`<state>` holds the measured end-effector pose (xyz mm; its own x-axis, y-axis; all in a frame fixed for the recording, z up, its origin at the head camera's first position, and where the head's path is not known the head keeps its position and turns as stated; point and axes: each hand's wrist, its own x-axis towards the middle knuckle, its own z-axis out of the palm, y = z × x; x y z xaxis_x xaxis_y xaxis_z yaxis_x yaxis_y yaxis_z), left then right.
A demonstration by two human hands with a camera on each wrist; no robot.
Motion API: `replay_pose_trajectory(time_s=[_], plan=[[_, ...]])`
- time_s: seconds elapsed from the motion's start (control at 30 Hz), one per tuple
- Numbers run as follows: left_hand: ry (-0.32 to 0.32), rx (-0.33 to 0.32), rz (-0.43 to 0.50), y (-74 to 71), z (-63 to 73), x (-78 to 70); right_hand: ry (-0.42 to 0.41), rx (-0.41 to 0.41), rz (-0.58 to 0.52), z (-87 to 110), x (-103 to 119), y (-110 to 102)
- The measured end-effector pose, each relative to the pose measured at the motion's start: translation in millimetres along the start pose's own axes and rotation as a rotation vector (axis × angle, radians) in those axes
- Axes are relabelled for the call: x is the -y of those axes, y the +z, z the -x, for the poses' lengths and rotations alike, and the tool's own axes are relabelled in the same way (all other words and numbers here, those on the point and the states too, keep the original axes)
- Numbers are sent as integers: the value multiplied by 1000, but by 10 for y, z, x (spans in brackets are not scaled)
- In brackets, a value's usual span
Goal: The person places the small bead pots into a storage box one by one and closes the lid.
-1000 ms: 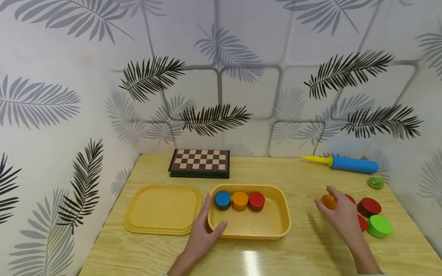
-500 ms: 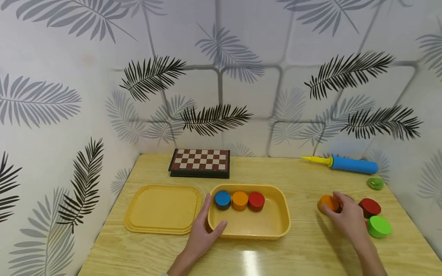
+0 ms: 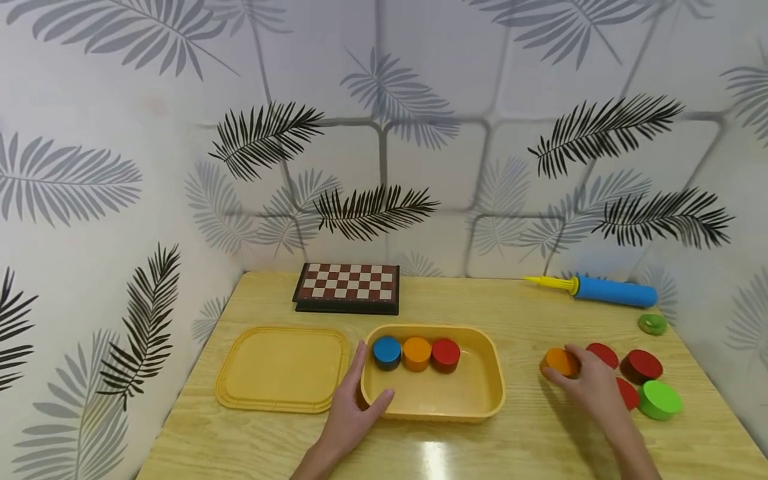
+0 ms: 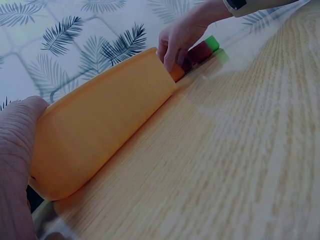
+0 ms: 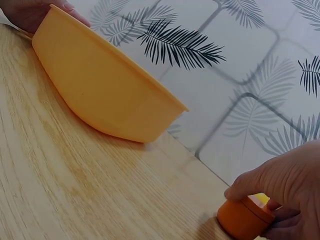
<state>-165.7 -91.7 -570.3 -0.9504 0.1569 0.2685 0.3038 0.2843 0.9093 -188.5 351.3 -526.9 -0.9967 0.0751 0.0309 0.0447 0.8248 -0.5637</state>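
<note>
My right hand (image 3: 591, 383) pinches a small orange round tub (image 3: 558, 362) between thumb and fingers. The right wrist view shows the orange round tub (image 5: 242, 220) low over the wood, with a seam near its top. My left hand (image 3: 351, 403) rests against the left end of a yellow plastic bin (image 3: 444, 408), fingers straight along its side and thumb at the front rim. Inside the bin, a blue tub (image 3: 387, 352), another orange tub (image 3: 417, 353) and a red tub (image 3: 446, 355) stand in a row along the back.
Red tubs (image 3: 641, 365) and a light green tub (image 3: 660, 400) stand around the right hand. A yellow lid (image 3: 282, 367) lies left of the bin. Farther back are a folded chessboard (image 3: 348, 283), a blue hand pump (image 3: 615, 291) and a small green item (image 3: 652, 324).
The right hand has come down onto the orange round tub, gripped it and shifted it slightly left, away from the red tubs. The left hand stays at the bin.
</note>
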Motion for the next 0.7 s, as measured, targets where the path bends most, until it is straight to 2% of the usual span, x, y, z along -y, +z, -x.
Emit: replay_pose_trajectory(time_s=[0.13,0.3,0.7], plan=[[11,-2,-1,6,6,8,50,61,19,-15,0,8],[27,-5,-2,7,12,13,80,66,22,1,43,-16],[15,-3,-1,4,18,-1,108,81,11,26,86,-35]])
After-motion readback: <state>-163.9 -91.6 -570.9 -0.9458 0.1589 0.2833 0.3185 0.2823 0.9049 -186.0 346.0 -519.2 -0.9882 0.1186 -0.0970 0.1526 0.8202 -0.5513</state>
